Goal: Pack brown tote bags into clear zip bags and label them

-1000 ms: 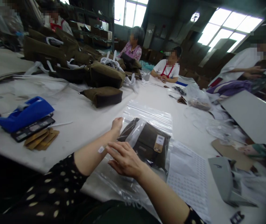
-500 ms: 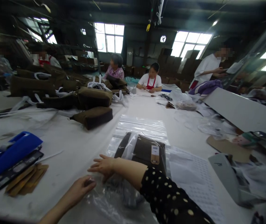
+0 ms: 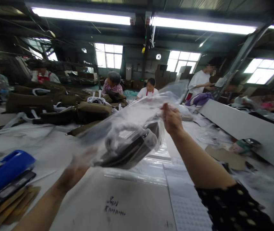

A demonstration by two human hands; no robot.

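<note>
A clear plastic bag (image 3: 127, 118) with a dark olive fabric bag (image 3: 132, 147) inside is held up above the table, tilted and blurred by motion. My right hand (image 3: 172, 118) pinches the plastic at its upper right, fingers closed. At the lower left end is my left hand (image 3: 80, 163), smeared by motion; whether its fingers are closed on the plastic does not show clearly. Beneath the raised bag lie flat clear plastic bags (image 3: 139, 175) and a printed paper sheet (image 3: 187, 195).
A blue tape dispenser (image 3: 14, 170) and brown card tags (image 3: 14, 205) are at left. Several olive fabric bags (image 3: 31, 104) are piled behind. A white board (image 3: 247, 131) and a green-lidded jar (image 3: 245, 146) stand at right. A co-worker (image 3: 149, 89) sits across the table.
The plastic bag with the olive bag has been lifted off the table and turned. My right hand has moved up and right from across the bag. The head view has tilted upward.
</note>
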